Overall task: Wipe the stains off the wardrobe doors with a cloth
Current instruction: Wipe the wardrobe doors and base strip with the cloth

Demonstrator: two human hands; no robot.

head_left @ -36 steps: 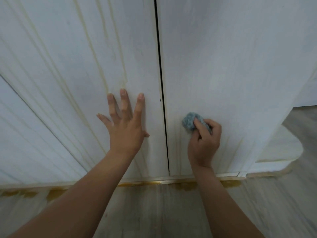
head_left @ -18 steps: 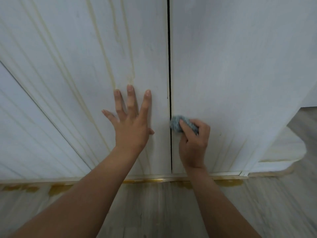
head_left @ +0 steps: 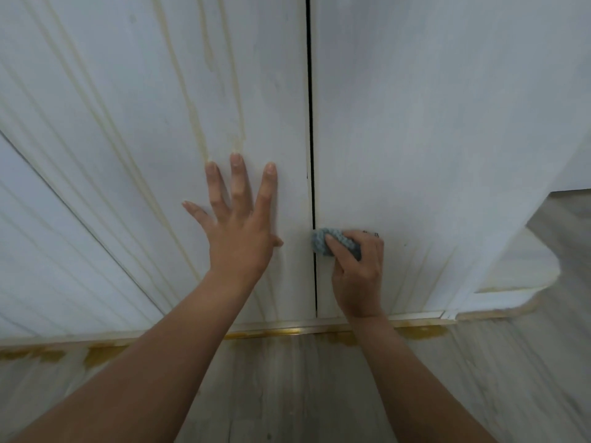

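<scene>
Head view: left hand (head_left: 238, 241) flat, fingers spread, on door (head_left: 128, 123); right hand (head_left: 358, 270) clutches cloth (head_left: 321, 241).

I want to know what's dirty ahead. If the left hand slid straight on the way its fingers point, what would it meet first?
Probably the yellowish streaks on the left door: their lower ends lie right at the fingertips of the left hand. Beyond them only door shows.

No text, label, brand or number can be read; the only hint of print is a tiny dark mark (head_left: 371, 233) on the right door (head_left: 447, 139), too blurred to make out.
</scene>
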